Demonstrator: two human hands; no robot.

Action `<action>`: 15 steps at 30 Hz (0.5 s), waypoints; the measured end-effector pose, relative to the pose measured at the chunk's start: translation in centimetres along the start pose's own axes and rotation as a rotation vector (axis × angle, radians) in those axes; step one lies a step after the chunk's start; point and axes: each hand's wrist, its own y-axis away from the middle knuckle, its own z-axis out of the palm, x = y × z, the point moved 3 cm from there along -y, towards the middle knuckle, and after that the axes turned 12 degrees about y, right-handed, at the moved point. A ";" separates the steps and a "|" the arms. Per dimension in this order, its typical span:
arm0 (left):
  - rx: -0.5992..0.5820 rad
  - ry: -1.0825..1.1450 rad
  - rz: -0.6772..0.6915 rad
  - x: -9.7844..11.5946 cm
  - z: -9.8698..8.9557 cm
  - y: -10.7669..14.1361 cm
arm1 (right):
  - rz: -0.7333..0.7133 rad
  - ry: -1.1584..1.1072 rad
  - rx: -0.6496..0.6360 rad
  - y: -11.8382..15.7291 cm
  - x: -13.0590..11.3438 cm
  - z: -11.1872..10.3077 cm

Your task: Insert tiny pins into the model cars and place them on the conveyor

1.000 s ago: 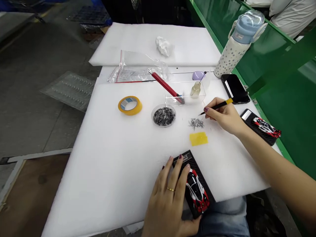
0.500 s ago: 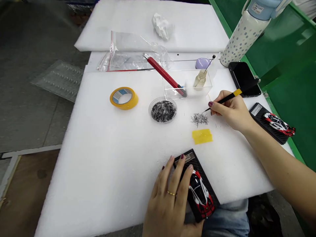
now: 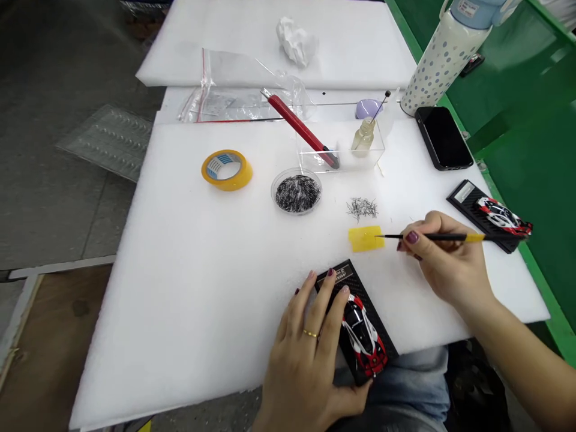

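My left hand (image 3: pixel 302 354) lies over a black display base (image 3: pixel 344 277) with a red, white and black model car (image 3: pixel 363 336) on it. Its fingers rest across the base's left side, the thumb at the lower edge. In my right hand (image 3: pixel 450 258) is a pair of black fine-tipped tweezers (image 3: pixel 445 237) with a yellow band, held level. Their tip is over a yellow piece of tape (image 3: pixel 360 239); whether a tiny strand is in the tip I cannot tell. Just beyond the tape lies a loose pile of short dark strands (image 3: pixel 362 207).
A round clear dish (image 3: pixel 297 193) holds many dark strands. Around it are a yellow tape roll (image 3: pixel 227 170), a red craft knife (image 3: pixel 297 125) and a small bottle (image 3: pixel 363 139) in a clear tray. A phone (image 3: pixel 443 138), a second model car (image 3: pixel 499 216) and a dotted flask (image 3: pixel 445 60) line the right edge.
My right hand has moved from the strand pile toward me, bringing the tweezer tip onto the yellow tape piece. My left hand stays on the base; the view has shifted slightly.
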 end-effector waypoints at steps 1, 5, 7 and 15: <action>-0.003 -0.001 -0.003 0.0 0.0 0.0 | 0.005 0.017 0.031 1.1 0.2 0.2; -0.024 -0.004 -0.015 -0.2 0.1 0.3 | 0.013 0.119 0.141 2.8 0.6 1.0; -0.025 -0.002 -0.005 -0.2 0.2 0.4 | 0.002 0.156 0.157 2.6 0.5 1.3; -0.032 0.011 -0.014 -0.3 0.2 0.4 | -0.010 0.226 0.171 1.9 0.4 1.5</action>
